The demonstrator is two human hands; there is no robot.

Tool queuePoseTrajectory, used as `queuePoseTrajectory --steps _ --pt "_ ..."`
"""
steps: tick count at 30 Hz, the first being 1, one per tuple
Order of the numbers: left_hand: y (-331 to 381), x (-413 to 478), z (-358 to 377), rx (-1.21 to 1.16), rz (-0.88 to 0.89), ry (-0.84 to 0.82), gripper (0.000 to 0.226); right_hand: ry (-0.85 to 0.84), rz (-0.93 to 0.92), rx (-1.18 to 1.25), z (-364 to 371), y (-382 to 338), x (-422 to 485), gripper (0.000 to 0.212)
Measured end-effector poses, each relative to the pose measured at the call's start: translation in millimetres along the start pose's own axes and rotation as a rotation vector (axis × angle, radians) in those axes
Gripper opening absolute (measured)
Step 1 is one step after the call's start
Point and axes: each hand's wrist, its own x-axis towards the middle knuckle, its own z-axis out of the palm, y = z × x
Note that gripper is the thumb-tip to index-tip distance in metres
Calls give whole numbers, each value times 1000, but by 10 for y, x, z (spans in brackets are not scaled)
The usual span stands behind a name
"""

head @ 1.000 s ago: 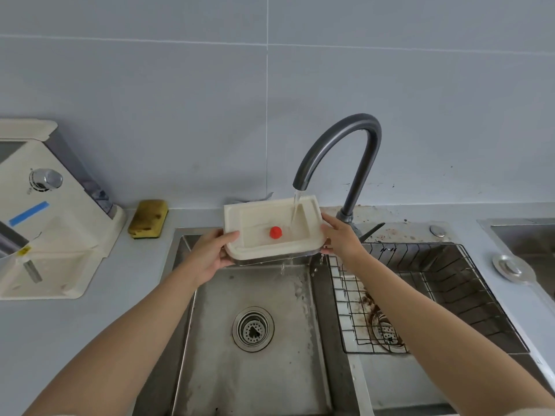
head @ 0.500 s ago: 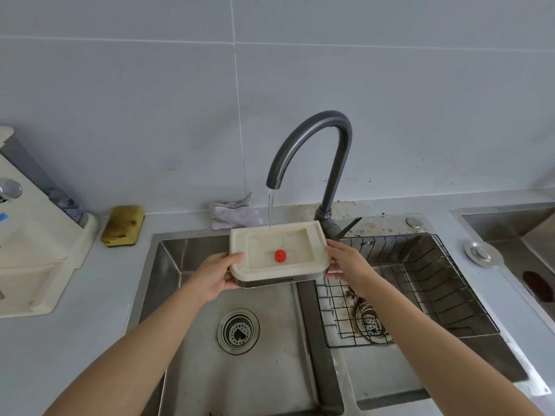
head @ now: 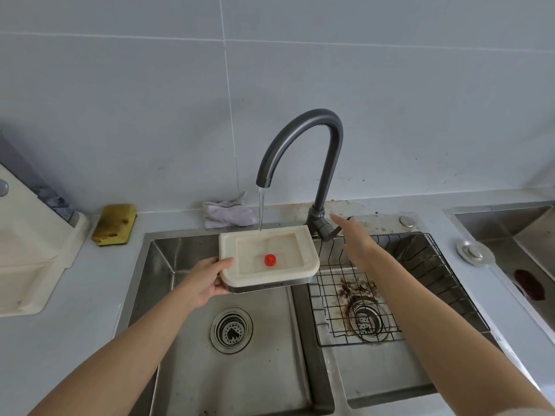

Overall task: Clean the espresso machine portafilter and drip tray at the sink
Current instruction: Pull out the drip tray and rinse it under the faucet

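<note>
**Left edge of the frame.** A cream espresso machine (head: 27, 250) stands on the grey bench (head: 84, 301). Just right of it, against the wall, lies a stained yellow sponge (head: 114, 224).

**Centre left.** The left hand (head: 204, 280) holds the drip tray (head: 264, 277) by its left end. The thumb (head: 223, 261) lies along the top rim. The remaining fingers are curled under the tray and mostly hidden. The tray is cream with a metal strip on its front face. It is held roughly level above the rear part of the left sink basin (head: 168, 256), clear of the basin floor and its drain (head: 231, 330). A round red float (head: 270, 260) sits in the middle of the tray's recess.

**Centre.** A crumpled grey cloth (head: 228, 213) lies on the bench behind the tray. The dark gooseneck faucet (head: 303, 136) arches above. A thin water stream (head: 260, 211) falls from its spout onto the rear of the tray.

**Centre right.** The right hand (head: 357, 244) is apart from the tray. Its fingers (head: 339, 222) are straight and slightly spread, close to the faucet lever (head: 329, 232). Contact with the lever cannot be confirmed.

**Right.** A wire rack (head: 420, 265) sits in the right basin. Brown coffee grounds (head: 354, 288) lie around the drain strainer (head: 365, 318) there. A round metal stopper (head: 473, 253) rests on the bench beside a second sink (head: 510, 223) at the right edge.
</note>
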Motion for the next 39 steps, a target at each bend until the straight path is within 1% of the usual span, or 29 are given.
queuePoseTrajectory --steps 4,7,10,12,17,22,25,28,31,33,35,37,39 --pt "-3 -3 -37 -5 -1 13 6 -3 1 83 107 -16 126 94" --pt "2 -7 -59 -5 -1 15 6 31 -12 126 161 -2 195 93" --pt "7 -14 -73 0 1 21 5 25 -10 150 170 9 226 94" --pt "7 -21 -78 5 -1 21 5 31 -3 151 163 -17 234 95" --pt "6 -62 -102 13 -1 23 6 -4 8 64 127 -133 215 83" --pt "25 -134 -154 16 12 29 10 -57 -20 -52 75 -40 150 103" --pt "49 -195 -197 6 22 44 8 -138 -51 -129 123 46 21 104" --pt "80 -266 -255 3 29 53 8 -301 -100 -231 250 136 -161 108" --pt "95 -347 -324 5 32 56 10 -429 -143 -335 399 204 -365 111" --pt "94 -409 -369 14 27 66 12 -509 -198 -359 490 243 -480 113" --pt "89 -474 -421 30 24 73 12 -591 -270 -334 569 263 -574 103" --pt "88 -535 -480 39 23 80 16 -611 -317 -358 626 310 -606 100" --pt "90 -595 -533 43 19 97 21 -556 -336 -436 695 347 -639 106"
